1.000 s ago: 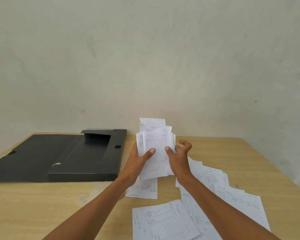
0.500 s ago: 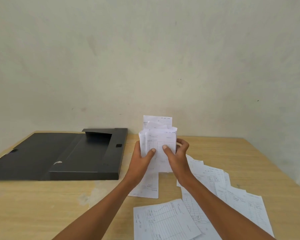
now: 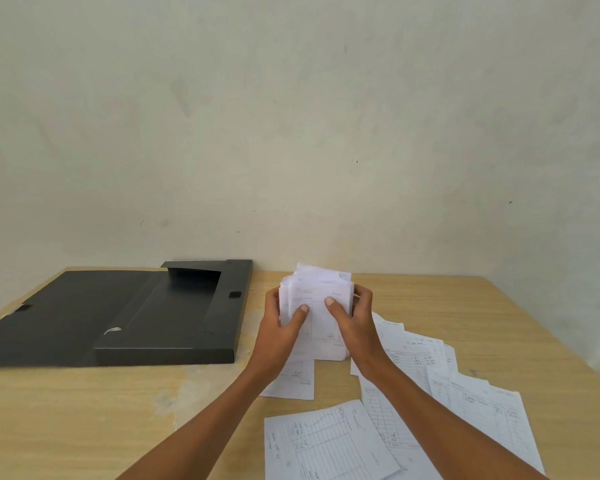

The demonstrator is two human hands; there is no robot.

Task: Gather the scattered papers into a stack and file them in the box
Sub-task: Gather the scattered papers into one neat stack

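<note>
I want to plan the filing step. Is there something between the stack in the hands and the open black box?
Nothing visible. The stack is gripped by the left hand and right hand; only bare table separates it from the open box.

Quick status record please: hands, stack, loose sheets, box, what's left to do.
left hand: grips the stack's left side, thumb on front
right hand: grips its right side, thumb on front
stack: held upright, edges uneven
loose sheets: several lying on the table, near and right
box: black, open, left of the hands, no papers visible inside
remaining: gather loose sheets, then file
</note>
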